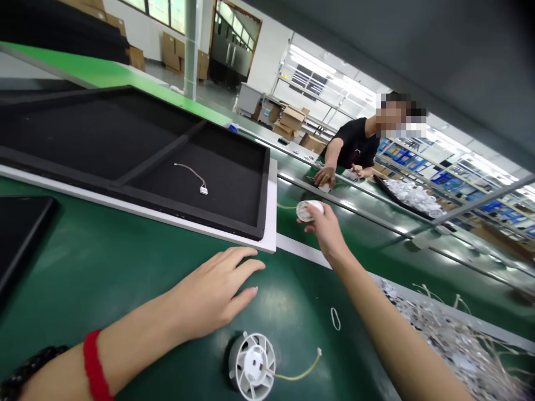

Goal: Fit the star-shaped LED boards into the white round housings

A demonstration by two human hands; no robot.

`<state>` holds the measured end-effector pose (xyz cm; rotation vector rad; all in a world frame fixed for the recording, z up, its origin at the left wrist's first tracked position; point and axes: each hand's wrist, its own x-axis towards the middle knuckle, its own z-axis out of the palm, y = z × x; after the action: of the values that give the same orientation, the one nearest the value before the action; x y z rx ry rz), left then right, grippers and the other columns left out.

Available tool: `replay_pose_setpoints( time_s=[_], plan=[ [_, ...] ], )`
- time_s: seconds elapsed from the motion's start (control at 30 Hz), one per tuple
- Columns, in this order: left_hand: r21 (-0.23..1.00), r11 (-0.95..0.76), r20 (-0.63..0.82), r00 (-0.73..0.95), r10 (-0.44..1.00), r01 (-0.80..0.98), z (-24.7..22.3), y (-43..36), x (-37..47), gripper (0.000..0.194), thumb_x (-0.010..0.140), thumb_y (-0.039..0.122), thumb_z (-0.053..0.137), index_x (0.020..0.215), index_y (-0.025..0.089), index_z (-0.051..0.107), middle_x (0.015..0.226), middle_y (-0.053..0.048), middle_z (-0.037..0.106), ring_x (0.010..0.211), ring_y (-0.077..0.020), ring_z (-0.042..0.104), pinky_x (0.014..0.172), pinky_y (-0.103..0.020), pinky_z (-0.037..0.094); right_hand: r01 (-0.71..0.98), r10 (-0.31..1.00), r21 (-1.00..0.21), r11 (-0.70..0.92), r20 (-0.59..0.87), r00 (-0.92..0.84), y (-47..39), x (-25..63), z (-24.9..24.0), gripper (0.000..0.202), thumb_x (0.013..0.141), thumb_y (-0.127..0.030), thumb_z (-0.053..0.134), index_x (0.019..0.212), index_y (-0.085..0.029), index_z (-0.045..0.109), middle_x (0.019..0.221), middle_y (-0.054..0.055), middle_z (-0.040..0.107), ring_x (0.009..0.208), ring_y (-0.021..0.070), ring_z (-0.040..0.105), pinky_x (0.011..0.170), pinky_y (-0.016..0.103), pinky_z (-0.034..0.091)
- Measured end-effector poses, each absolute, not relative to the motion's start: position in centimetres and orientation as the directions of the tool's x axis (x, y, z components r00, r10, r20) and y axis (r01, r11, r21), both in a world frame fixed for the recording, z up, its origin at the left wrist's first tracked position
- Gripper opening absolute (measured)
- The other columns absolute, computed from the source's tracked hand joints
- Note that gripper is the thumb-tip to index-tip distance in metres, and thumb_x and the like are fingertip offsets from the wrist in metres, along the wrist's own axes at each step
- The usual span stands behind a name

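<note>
My right hand (325, 229) is stretched forward over the green belt (104, 267), holding a small round white part (308, 210) by its rim. My left hand (215, 289) hovers flat, fingers slightly apart, just below the corner of a large black framed panel (234, 167) on a white board. It holds nothing. A white fan (252, 365) with a yellowish wire lies on the belt near my left wrist. A small white rubber band (335, 318) lies beside my right forearm. Inside the panel rests a thin wire with a white connector (203, 190).
A co-worker in a black shirt (355, 146) handles parts across the line beside a black tray of white pieces (413, 196). A pile of wired white parts (455, 340) fills the right side. Another dark panel (20, 234) sits at far left. Metal rails cross the belt.
</note>
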<state>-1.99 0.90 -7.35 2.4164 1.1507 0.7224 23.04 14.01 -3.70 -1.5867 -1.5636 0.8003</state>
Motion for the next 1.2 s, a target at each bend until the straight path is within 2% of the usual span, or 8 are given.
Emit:
replay_pose_setpoints(
  time_s=[0.07, 0.3, 0.47, 0.57, 0.77, 0.9, 1.0, 1.2],
  plan=[
    [0.517, -0.608, 0.297, 0.540, 0.787, 0.602, -7.1, 0.7, -1.8, 0.033, 0.100, 0.023, 0.048, 0.132, 0.021, 0.056, 0.143, -0.011, 0.055, 0.129, -0.0309, 0.056, 0.103, -0.050, 0.052, 0.415, 1.000, -0.910, -0.014, -0.009, 0.015, 11.4, 23.5, -2.6, 0.054, 0.094, -0.055, 0.031, 0.125, -0.017, 0.053, 0.121, 0.018, 0.068, 0.091, 0.0268, 0.071, 0.065, 0.036, 0.057],
    [0.538, -0.644, 0.372, 0.532, 0.761, 0.544, -6.9, 0.0, -1.2, 0.041, 0.102, 0.030, 0.050, 0.142, 0.024, 0.046, 0.143, -0.008, 0.054, 0.130, -0.0276, 0.053, 0.106, -0.045, 0.047, 0.060, 0.878, -0.938, -0.342, -0.342, -0.334, 3.7, 22.3, -3.7, 0.051, 0.081, -0.067, 0.068, 0.100, -0.020, 0.068, 0.084, 0.006, 0.070, 0.062, 0.0146, 0.064, 0.046, 0.021, 0.048],
    [0.557, -0.659, 0.384, 0.546, 0.745, 0.507, -6.7, 0.5, -1.3, 0.038, 0.100, 0.034, 0.057, 0.136, 0.023, 0.052, 0.131, -0.005, 0.063, 0.122, -0.0252, 0.056, 0.107, -0.042, 0.044, 0.358, 0.834, -0.927, -0.110, -0.282, -0.474, 3.4, 20.7, -4.6, 0.050, 0.090, -0.062, 0.061, 0.114, -0.019, 0.071, 0.082, 0.002, 0.065, 0.055, 0.0100, 0.053, 0.049, 0.023, 0.047],
    [0.591, -0.626, 0.328, 0.557, 0.763, 0.509, -6.4, 1.1, -1.6, 0.036, 0.097, 0.039, 0.062, 0.130, 0.026, 0.054, 0.128, -0.002, 0.065, 0.119, -0.0251, 0.059, 0.102, -0.039, 0.046, 0.357, 0.830, -0.934, -0.023, -0.216, -0.514, 3.8, 19.9, -4.2, 0.038, 0.095, -0.045, 0.062, 0.121, -0.018, 0.067, 0.090, 0.003, 0.069, 0.069, 0.0124, 0.060, 0.063, 0.026, 0.051],
    [0.454, -0.713, 0.215, 0.711, 0.670, 0.535, -6.1, 1.8, -2.7, 0.078, 0.087, 0.033, 0.076, 0.151, 0.031, 0.032, 0.153, -0.007, 0.046, 0.125, -0.0308, 0.058, 0.096, -0.043, 0.049, 0.371, 0.908, -0.923, 0.100, -0.067, -0.413, 3.8, 19.4, -4.1, 0.020, 0.095, -0.020, 0.057, 0.114, -0.018, 0.063, 0.114, 0.006, 0.070, 0.097, 0.0160, 0.068, 0.086, 0.030, 0.054],
    [0.466, -0.773, 0.185, 0.807, 0.560, 0.430, -5.9, 2.3, -3.5, 0.064, 0.087, 0.019, 0.070, 0.145, 0.026, 0.042, 0.143, -0.005, 0.057, 0.126, -0.0274, 0.057, 0.101, -0.039, 0.047, 0.486, 0.913, -0.834, 0.262, 0.051, -0.405, 3.0, 19.7, -3.1, 0.014, 0.096, -0.020, 0.056, 0.104, -0.019, 0.068, 0.092, 0.001, 0.071, 0.081, 0.0129, 0.064, 0.072, 0.025, 0.051],
    [0.454, -0.765, 0.188, 0.790, 0.583, 0.456, -5.9, 2.6, -3.6, 0.044, 0.089, 0.024, 0.069, 0.131, 0.024, 0.054, 0.129, -0.005, 0.064, 0.114, -0.0265, 0.063, 0.092, -0.038, 0.051, 0.492, 0.858, -0.785, 0.376, 0.095, -0.504, 2.2, 19.7, -1.9, 0.015, 0.097, -0.023, 0.058, 0.108, -0.020, 0.068, 0.078, -0.003, 0.066, 0.067, 0.0107, 0.058, 0.060, 0.022, 0.045],
    [0.408, -0.722, 0.197, 0.718, 0.668, 0.559, -6.1, 2.6, -3.6, 0.049, 0.088, 0.019, 0.063, 0.134, 0.026, 0.046, 0.139, -0.008, 0.056, 0.106, -0.0272, 0.068, 0.074, -0.035, 0.055, 0.512, 0.669, -0.574, 0.640, 0.088, -0.738, 1.1, 18.9, -1.8, 0.025, 0.094, -0.016, 0.064, 0.119, -0.019, 0.066, 0.098, 0.003, 0.070, 0.082, 0.0159, 0.065, 0.068, 0.026, 0.048]
  ],
)
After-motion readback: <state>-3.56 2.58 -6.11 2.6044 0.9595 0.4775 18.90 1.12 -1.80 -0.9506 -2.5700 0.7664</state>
